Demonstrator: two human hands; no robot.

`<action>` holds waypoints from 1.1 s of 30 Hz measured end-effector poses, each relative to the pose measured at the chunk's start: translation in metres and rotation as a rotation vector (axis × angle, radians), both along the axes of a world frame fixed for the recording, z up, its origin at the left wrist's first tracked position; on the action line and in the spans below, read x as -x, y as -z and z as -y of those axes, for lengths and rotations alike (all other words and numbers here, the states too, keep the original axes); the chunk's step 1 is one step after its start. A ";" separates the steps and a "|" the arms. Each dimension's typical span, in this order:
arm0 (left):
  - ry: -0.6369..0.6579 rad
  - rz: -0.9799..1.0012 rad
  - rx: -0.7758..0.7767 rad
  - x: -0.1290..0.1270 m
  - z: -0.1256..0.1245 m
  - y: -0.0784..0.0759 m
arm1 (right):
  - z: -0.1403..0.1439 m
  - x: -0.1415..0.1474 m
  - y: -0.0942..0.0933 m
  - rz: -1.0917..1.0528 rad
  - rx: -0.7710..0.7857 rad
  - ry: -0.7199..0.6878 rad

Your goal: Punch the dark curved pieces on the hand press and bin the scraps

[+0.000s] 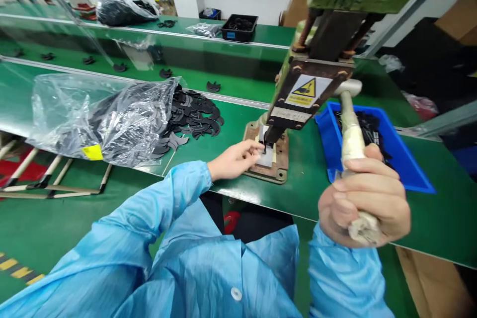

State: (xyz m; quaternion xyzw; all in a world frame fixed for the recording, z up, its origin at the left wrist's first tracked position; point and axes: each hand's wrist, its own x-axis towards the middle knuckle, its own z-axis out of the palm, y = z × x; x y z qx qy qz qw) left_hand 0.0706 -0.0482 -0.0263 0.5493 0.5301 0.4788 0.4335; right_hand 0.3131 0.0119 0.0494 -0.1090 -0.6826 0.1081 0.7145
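Observation:
Wrapped round the tape-covered lever handle (353,146) of a hand press (316,59) is my right hand (368,196), its fingers closed. My left hand (236,159) reaches to the press base, thumb and fingers pinched at a small black part (265,148) under the ram (276,131). The part's shape is mostly hidden by the fingers and ram. Beneath it lies a light metal plate (265,159) on the brownish base (281,171). A yellow warning label (307,90) is stuck on the press front.
Left of the press, a clear plastic bag (122,119) spills curved black pieces (197,114) onto the green bench (231,109). A blue bin (402,159) with black parts stands to the right. Several pieces lie along the strip behind; a black tray (239,28) sits on the far shelf.

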 end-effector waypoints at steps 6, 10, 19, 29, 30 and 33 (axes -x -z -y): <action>-0.239 -0.834 -0.076 0.097 0.037 0.002 | 0.005 -0.003 -0.006 0.074 0.027 0.023; -0.262 -1.190 0.020 0.169 0.013 -0.005 | 0.008 0.000 -0.008 0.039 0.018 0.022; 0.024 -1.424 0.243 0.195 -0.037 -0.012 | 0.007 -0.002 -0.006 0.068 0.009 0.003; 0.064 -1.508 0.034 0.185 -0.036 -0.008 | 0.005 0.000 -0.004 0.042 -0.005 -0.006; 0.067 -1.523 0.012 0.184 -0.037 -0.010 | 0.005 0.000 -0.005 0.051 -0.002 -0.005; 0.060 -1.545 -0.053 0.179 -0.037 -0.017 | 0.007 -0.001 -0.006 0.070 0.013 -0.001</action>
